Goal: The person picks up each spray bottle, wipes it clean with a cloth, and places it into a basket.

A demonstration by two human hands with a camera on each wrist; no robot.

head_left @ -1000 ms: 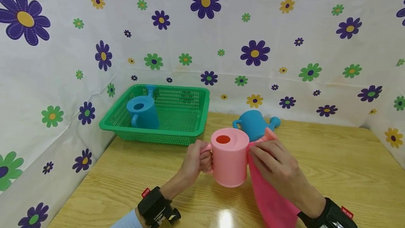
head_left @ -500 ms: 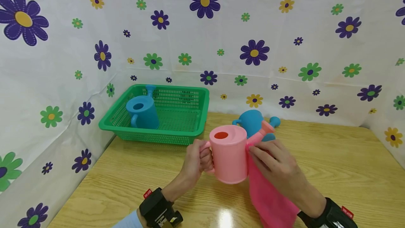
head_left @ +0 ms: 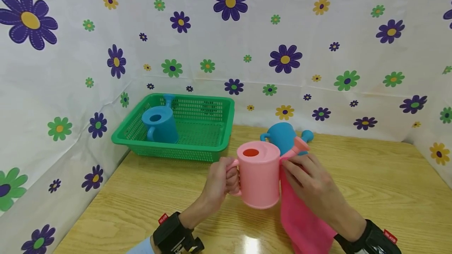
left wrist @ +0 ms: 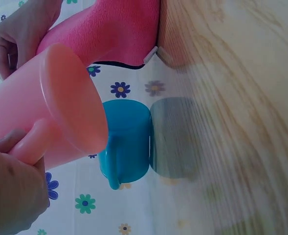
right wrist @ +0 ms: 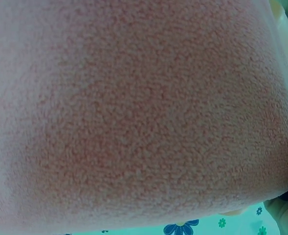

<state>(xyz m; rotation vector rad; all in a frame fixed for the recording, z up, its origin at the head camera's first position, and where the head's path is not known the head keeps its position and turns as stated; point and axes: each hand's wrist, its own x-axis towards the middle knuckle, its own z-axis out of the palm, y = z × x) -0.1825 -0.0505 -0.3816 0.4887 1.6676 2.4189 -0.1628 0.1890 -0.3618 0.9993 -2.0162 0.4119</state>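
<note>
A pink toy watering can (head_left: 259,175) hangs just above the wooden table (head_left: 370,183). My left hand (head_left: 220,179) grips its handle, fingers curled round it. My right hand (head_left: 308,179) holds a pink cloth (head_left: 301,218) against the can's right side, below the spout (head_left: 300,146), and the cloth hangs down to the table. In the left wrist view the can's base (left wrist: 73,105) faces the camera, with my left hand (left wrist: 11,193) on the handle and the cloth (left wrist: 114,29) above. The cloth (right wrist: 134,112) fills the right wrist view.
A blue watering can (head_left: 284,136) stands on the table right behind the pink one. A green mesh basket (head_left: 208,144) at the back left holds another blue can (head_left: 160,124). Flowered sheeting walls in the table on three sides.
The pink can has shifted slightly right and its spout has swung a little. My right hand with the cloth has slid up the can's side towards the spout.
</note>
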